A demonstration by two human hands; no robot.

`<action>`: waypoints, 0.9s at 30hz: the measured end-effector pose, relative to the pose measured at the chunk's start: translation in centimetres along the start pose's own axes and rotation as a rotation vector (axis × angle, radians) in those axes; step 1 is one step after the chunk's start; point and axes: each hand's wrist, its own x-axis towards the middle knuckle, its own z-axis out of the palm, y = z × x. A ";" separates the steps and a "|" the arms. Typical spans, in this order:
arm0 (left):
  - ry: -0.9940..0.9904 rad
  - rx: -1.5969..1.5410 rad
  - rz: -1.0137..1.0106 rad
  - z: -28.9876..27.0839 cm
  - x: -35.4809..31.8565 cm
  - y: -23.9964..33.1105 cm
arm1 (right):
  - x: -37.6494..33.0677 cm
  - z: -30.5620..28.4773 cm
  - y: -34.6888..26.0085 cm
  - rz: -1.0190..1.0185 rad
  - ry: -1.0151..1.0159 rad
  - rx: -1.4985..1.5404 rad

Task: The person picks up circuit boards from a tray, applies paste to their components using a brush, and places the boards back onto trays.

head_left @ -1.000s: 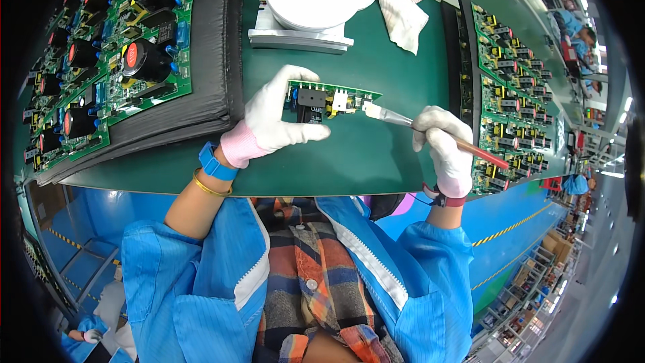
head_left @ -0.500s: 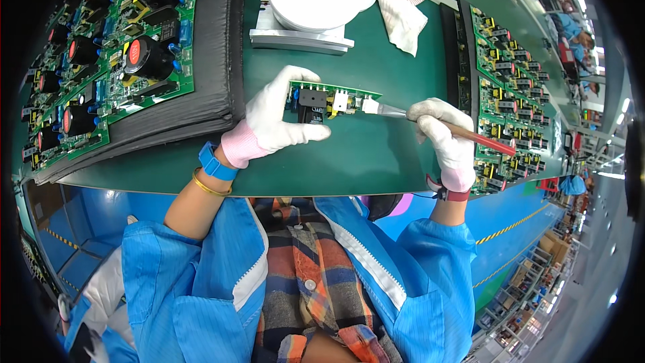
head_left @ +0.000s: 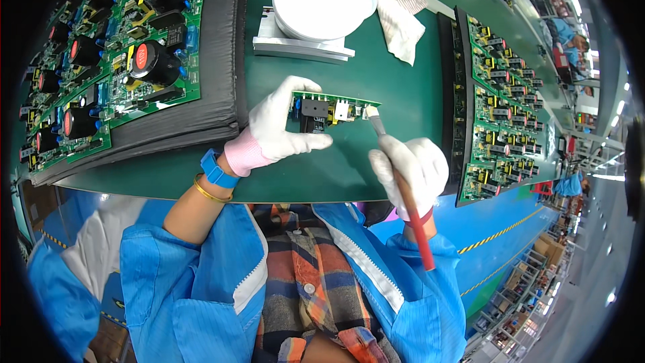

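My left hand [head_left: 277, 123], in a white glove, grips the left end of a small green circuit board [head_left: 349, 102] between thumb and fingers. The board is held on edge above the green table, its black block, white connector and yellow parts toward me. In my gloved right hand [head_left: 415, 167] is a flat brush [head_left: 411, 218] with a red-brown handle and a metal ferrule. Its pale bristles touch the right end of the board, and the handle points down toward me.
On the left, large green circuit boards [head_left: 151, 91] with black round parts lie on black foam [head_left: 222, 47]. Boards [head_left: 500, 128] also lie at right. A white bowl [head_left: 322, 0] sits on a metal block [head_left: 302, 50] at the back, beside a cloth [head_left: 401, 23].
My right hand has moved left and nearer to me, turning the brush from nearly level to steep. The bristles stay at the board's right end. My left hand keeps its hold.
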 end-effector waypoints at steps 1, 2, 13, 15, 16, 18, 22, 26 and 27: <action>-0.001 -0.002 0.003 0.0 0.0 0.1 | 0.1 0.1 -0.1 -0.021 0.010 -0.013; 0.001 0.013 0.013 0.0 0.0 0.2 | 0.2 0.2 -0.3 -0.041 0.020 -0.026; -0.002 -0.003 0.007 -0.1 -0.2 0.2 | 0.7 0.3 -1.6 -0.122 -0.049 -0.170; -0.007 -0.013 0.006 0.0 -0.2 0.2 | 0.6 0.0 -1.6 -0.126 -0.052 -0.179; -0.008 -0.011 0.010 0.0 -0.1 0.2 | 0.5 0.0 -1.6 -0.124 -0.050 -0.171; -0.002 0.001 0.018 0.3 0.1 0.2 | 0.3 -0.4 -1.4 -0.119 -0.045 -0.169; 0.018 -0.002 0.034 0.8 0.4 0.0 | 0.5 -2.5 -0.2 0.002 -0.158 0.011; 0.094 -0.044 0.104 0.2 -0.9 0.7 | -0.5 -2.6 1.3 0.398 0.324 0.450; 0.108 -0.050 0.147 0.7 -1.7 1.5 | -0.6 -1.7 1.2 0.521 0.453 0.554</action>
